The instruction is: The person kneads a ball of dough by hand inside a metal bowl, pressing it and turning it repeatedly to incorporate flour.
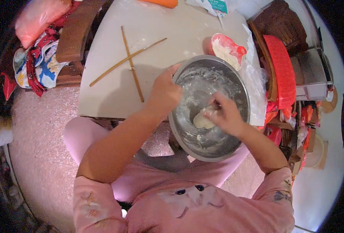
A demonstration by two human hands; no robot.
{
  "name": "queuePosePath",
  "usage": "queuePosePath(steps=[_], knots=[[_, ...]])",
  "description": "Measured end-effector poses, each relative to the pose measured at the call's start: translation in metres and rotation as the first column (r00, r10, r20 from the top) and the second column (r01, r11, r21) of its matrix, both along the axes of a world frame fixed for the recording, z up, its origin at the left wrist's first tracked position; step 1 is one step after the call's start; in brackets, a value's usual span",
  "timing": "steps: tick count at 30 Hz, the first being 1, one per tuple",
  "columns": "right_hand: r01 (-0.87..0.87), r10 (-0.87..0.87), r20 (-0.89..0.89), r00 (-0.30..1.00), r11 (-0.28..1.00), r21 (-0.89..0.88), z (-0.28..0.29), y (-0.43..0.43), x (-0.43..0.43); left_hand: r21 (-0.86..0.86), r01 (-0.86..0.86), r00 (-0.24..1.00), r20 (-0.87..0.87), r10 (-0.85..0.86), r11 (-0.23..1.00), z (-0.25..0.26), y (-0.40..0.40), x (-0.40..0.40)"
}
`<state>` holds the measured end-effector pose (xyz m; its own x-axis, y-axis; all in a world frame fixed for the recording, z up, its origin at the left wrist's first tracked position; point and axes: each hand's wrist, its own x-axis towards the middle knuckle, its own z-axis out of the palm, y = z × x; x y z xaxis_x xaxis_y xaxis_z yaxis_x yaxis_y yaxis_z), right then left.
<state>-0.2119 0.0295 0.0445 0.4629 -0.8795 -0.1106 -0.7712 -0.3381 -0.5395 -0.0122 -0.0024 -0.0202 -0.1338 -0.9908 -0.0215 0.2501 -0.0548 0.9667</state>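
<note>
A steel mixing bowl (186,139), its inside streaked with flour, rests partly on the table and overhangs the front edge above my lap. My left hand (167,87) grips the bowl's left rim. Inside the bowl, a pale lump of dough (203,121) lies near the middle. My right hand (225,112) is on the dough with its fingers curled; the hand is blurred, and part of the dough is hidden beneath it. Just beyond the bowl sits a red scoop (222,43) holding white flour (228,56).
Two wooden chopsticks (128,57) lie crossed on the pale table (102,99). A plastic bag (254,87) hangs at the right edge. An orange object (161,2) and a printed packet (218,7) are at the back. Wooden chairs (76,35) flank the table.
</note>
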Motion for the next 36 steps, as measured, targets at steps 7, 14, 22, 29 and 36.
queuePosePath(steps=[7,14,22,29,36], knots=[[-0.561,0.419,-0.475,0.774,0.802,-0.206,-0.024,0.017,0.013,0.094,-0.03,0.999,0.014,0.028,0.995,0.028,0.009,0.0],[-0.271,0.109,-0.366,0.924,0.863,-0.426,-0.056,-0.048,0.025,-0.029,0.015,0.986,0.164,-0.01,0.999,0.029,0.007,0.005],[-0.096,0.094,-0.039,0.995,0.993,-0.062,-0.029,-0.038,0.022,0.037,0.012,0.999,-0.031,-0.011,0.999,0.013,0.004,0.002],[-0.422,0.38,-0.249,0.891,0.895,-0.142,-0.025,-0.004,0.022,-0.113,-0.032,0.914,0.4,0.075,0.993,-0.001,0.002,0.003],[-0.25,0.234,-0.232,0.944,0.967,-0.043,-0.026,-0.037,0.022,-0.014,-0.009,0.861,0.508,0.015,1.0,-0.002,-0.002,0.007]])
